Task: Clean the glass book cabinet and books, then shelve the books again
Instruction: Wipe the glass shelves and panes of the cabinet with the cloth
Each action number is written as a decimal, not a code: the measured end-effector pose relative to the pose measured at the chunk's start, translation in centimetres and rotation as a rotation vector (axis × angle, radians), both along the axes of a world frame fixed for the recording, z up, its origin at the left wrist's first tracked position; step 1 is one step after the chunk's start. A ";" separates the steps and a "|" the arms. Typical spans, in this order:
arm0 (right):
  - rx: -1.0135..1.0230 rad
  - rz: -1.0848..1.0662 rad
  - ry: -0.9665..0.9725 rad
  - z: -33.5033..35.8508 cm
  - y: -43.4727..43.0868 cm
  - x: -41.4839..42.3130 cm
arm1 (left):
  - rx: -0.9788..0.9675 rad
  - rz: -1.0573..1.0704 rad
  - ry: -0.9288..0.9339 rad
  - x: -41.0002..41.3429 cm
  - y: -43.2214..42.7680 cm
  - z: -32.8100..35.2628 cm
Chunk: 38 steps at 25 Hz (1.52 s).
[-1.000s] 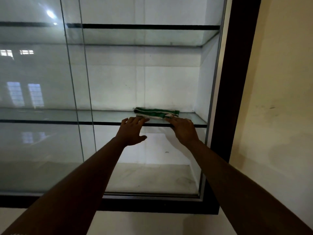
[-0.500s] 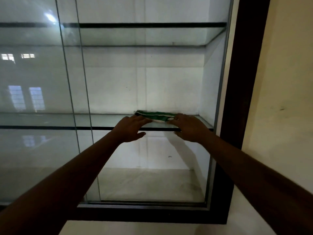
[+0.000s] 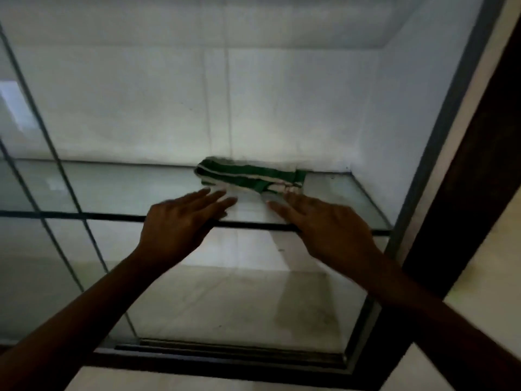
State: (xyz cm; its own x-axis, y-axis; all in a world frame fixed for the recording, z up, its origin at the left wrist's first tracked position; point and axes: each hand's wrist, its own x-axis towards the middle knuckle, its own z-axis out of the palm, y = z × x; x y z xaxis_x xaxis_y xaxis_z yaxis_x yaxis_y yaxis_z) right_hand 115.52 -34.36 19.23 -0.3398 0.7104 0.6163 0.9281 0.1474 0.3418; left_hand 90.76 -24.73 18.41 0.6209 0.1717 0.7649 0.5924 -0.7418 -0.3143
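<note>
Cloth (image 3: 251,176), green and white, folded: laid at the rear of the glass shelf (image 3: 112,190); judged soft, light, best pinched at either end. Left hand (image 3: 180,224), right hand (image 3: 324,224): fingers extended, nothing held

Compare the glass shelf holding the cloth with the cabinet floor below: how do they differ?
The glass shelf is see-through; the cabinet floor is opaque. The glass shelf carries the green-and-white cloth, with the left hand and right hand stretched over its front edge; the cabinet floor shows dark smudges on its right. Both lie flat.
</note>
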 end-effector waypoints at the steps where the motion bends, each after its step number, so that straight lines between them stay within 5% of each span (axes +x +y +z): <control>1: -0.010 0.005 0.042 0.1 -0.2 -0.2 | -0.020 0.008 -0.002 -0.1 -0.2 0.2; 10: -0.264 -0.014 0.220 1.4 -2.2 -1.6 | -0.331 0.093 0.132 -0.4 -1.8 1.1; 25: -0.728 -0.084 0.396 4.6 -2.7 -2.2 | -1.066 0.335 0.663 0.7 -3.5 6.9; 30: -1.003 0.016 0.447 9.4 -1.0 -1.6 | -1.254 0.398 0.731 2.0 -3.6 9.1; 33: -0.768 -0.031 0.651 12.1 2.9 -2.7 | -1.267 0.403 0.756 1.9 -3.5 8.7; 35: -0.745 -0.033 0.642 12.0 5.5 -4.1 | -1.325 0.403 0.784 2.0 -2.9 9.2; 38: -0.874 -0.073 0.358 9.3 7.6 -5.6 | -1.392 0.377 0.747 1.3 -2.4 11.3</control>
State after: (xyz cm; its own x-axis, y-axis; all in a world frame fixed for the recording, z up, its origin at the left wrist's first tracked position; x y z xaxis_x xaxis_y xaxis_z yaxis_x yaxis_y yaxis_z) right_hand 109.96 -26.77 28.51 -0.1697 0.9818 -0.0856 0.9735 0.1535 -0.1693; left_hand 92.06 -27.11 29.66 0.5271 0.6559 -0.5403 0.8284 -0.5385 0.1544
